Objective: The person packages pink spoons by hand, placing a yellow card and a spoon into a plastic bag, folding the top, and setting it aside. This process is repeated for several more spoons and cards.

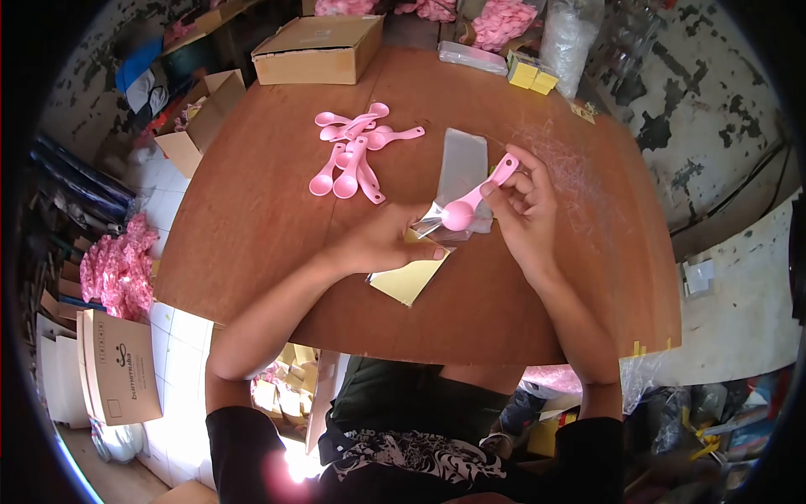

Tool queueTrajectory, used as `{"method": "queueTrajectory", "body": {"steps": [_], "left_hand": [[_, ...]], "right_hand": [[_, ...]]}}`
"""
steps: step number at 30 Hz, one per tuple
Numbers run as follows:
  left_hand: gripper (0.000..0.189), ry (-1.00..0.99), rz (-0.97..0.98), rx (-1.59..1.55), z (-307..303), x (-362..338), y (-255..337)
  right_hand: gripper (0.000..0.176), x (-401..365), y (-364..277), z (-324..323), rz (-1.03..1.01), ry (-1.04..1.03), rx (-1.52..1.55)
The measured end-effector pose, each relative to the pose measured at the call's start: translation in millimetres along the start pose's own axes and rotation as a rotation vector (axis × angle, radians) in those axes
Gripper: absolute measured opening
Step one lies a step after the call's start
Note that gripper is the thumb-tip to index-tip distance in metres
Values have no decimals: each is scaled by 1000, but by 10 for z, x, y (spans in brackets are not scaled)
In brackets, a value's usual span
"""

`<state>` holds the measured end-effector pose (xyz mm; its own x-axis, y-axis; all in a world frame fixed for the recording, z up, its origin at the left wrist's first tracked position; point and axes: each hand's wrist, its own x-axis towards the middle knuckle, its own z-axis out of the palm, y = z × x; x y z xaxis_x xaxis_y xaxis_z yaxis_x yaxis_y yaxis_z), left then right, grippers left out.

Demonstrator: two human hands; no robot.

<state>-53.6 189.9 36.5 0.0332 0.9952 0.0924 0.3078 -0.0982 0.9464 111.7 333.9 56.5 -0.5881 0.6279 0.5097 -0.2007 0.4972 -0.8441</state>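
Note:
My right hand (527, 210) pinches a pink measuring spoon (459, 216) by its handle, bowl pointing down to the left. The bowl overlaps the open mouth of a clear plastic bag with a pale yellow card (408, 282) in it. Closed on that bag is my left hand (379, 242), its thumb lying across the front. Behind the spoon, flat clear plastic sleeves (463, 158) lie on the brown table (252, 210). A loose heap of pink measuring spoons (345, 186) rests beyond my left hand.
A closed cardboard box (317, 52) stands at the table's far edge. Small yellow boxes (532, 74) and a clear plastic case (472, 58) sit at the far right. An open carton (197, 126) is beyond the left edge. Yellow pieces fill a box (288, 386) below the near edge.

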Motion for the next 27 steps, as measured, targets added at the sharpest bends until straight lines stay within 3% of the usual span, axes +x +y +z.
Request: {"method": "queueTrajectory", "body": {"steps": [7, 13, 15, 19, 21, 22, 23, 24, 25, 27], "left_hand": [[49, 44, 71, -7, 51, -2, 34], [49, 37, 126, -83, 119, 22, -14], [50, 35, 111, -57, 121, 7, -8], [60, 51, 144, -107, 108, -4, 44], [64, 80, 192, -101, 84, -10, 72], [65, 261, 338, 36, 73, 0, 75], [66, 440, 479, 170, 88, 1, 69], [66, 434, 479, 163, 107, -7, 71], [66, 453, 460, 143, 91, -2, 84], [65, 476, 439, 113, 83, -12, 106]], "right_hand": [[45, -107, -24, 83, 49, -20, 13], [26, -128, 18, 90, -256, -20, -289], [19, -142, -100, 81, 123, -114, 132], [15, -60, -414, -20, 175, -171, 101], [13, -4, -671, -131, -252, -35, -148], [13, 78, -684, -183, -251, -37, -149], [13, 199, -673, -238, -373, -92, -294], [13, 250, -675, -275, -494, -145, -442], [17, 214, -684, -269, -412, -148, -394], [16, 120, -798, -267, -455, -163, -436]]}}
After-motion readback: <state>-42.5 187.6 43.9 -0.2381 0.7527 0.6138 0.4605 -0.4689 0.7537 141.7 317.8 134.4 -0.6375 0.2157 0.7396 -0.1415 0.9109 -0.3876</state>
